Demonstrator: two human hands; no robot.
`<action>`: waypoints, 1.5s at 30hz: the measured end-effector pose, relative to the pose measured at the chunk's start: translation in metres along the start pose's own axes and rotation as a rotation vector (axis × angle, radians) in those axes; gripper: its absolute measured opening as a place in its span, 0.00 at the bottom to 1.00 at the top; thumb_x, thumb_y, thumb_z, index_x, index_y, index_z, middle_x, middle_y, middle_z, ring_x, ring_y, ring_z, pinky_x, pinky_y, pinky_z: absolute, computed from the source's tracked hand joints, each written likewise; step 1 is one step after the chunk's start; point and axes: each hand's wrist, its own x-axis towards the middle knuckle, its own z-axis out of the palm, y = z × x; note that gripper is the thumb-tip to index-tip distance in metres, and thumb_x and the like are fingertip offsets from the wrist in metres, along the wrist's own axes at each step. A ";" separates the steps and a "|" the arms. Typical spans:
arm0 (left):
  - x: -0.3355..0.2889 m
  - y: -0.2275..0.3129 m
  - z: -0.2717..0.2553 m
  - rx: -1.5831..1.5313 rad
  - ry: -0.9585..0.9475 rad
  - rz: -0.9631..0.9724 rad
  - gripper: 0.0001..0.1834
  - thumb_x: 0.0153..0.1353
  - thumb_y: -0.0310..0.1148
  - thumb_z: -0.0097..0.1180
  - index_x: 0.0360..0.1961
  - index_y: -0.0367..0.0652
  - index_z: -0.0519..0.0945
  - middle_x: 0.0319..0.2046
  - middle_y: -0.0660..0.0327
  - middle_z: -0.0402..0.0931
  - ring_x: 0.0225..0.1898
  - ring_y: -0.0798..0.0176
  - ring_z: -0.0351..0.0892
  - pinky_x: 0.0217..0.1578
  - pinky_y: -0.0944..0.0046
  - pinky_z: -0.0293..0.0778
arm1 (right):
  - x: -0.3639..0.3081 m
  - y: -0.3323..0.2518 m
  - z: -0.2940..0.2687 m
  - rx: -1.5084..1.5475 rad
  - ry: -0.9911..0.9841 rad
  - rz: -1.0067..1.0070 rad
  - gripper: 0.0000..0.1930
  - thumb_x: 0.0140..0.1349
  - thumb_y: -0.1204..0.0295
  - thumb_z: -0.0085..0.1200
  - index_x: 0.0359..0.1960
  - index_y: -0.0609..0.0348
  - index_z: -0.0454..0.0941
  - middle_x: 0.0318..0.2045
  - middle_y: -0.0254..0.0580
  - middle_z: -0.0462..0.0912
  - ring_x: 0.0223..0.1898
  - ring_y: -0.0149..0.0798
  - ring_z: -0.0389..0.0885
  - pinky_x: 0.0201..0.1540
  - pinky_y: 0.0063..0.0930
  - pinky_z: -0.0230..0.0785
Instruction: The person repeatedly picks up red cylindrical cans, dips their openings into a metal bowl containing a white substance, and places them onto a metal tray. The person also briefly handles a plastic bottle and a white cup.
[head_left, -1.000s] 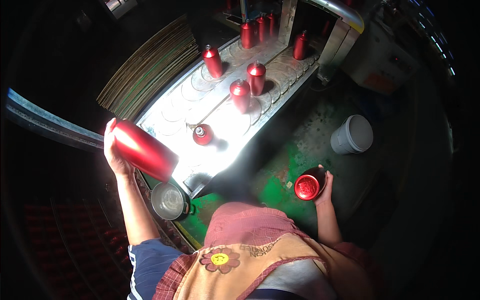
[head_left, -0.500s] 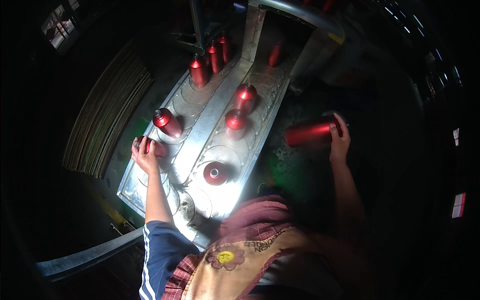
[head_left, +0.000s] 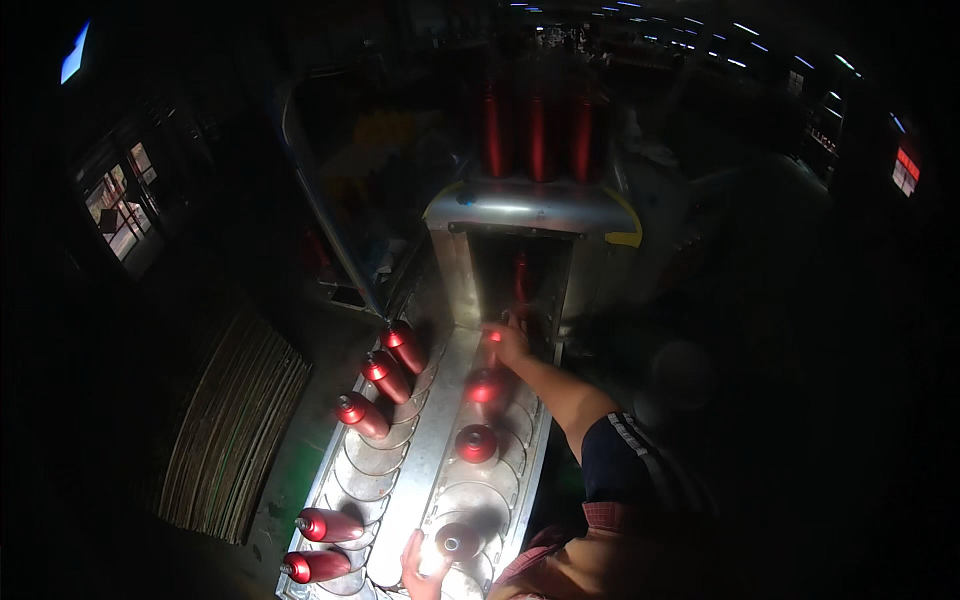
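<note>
Red metal bottles with narrow threaded necks stand on a two-lane metal conveyor of round plates. At the far end of the right lane, my right hand (head_left: 511,343) closes on a red bottle (head_left: 494,346); motion blurs the fingers. Behind it, another red bottle (head_left: 521,278) stands inside the dark machine opening. Nearer me in that lane are two more bottles, the upper one (head_left: 483,387) and the lower one (head_left: 477,444). My left hand (head_left: 424,568), washed out by glare, is open beside the nearest bottle (head_left: 456,541), holding nothing I can see.
Several red bottles, such as this one (head_left: 318,567), line the left lane. A metal hood (head_left: 535,208) arches over the far right lane, with three tall red cylinders (head_left: 538,135) beyond. Left of the conveyor (head_left: 415,480) is a stack of flat sheets (head_left: 230,430).
My right hand has brought its bottle from the right side to the far right lane. My left hand has let go of a bottle in the left lane and moved right. The view has tilted up.
</note>
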 end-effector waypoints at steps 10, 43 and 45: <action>0.098 0.056 0.104 0.102 -0.036 0.216 0.22 0.47 0.32 0.72 0.47 0.45 0.85 0.50 0.52 0.77 0.53 0.54 0.75 0.55 0.58 0.71 | 0.002 -0.001 -0.101 0.116 0.089 -0.126 0.20 0.57 0.67 0.61 0.52 0.32 0.83 0.64 0.57 0.66 0.64 0.58 0.64 0.66 0.44 0.59; -0.431 -0.134 0.126 -0.755 0.675 -0.645 0.10 0.65 0.31 0.57 0.46 0.41 0.81 0.35 0.64 0.83 0.32 0.71 0.81 0.30 0.70 0.76 | -0.575 -0.041 -0.071 0.625 -1.285 -0.124 0.13 0.62 0.76 0.56 0.48 0.58 0.82 0.44 0.39 0.82 0.44 0.33 0.80 0.50 0.29 0.72; -0.461 -0.142 0.130 -0.828 0.683 -0.590 0.12 0.65 0.31 0.57 0.48 0.39 0.81 0.37 0.63 0.83 0.34 0.70 0.81 0.32 0.71 0.76 | -0.610 -0.049 -0.068 0.541 -1.283 -0.368 0.12 0.60 0.78 0.56 0.45 0.57 0.83 0.42 0.38 0.82 0.41 0.32 0.80 0.46 0.26 0.73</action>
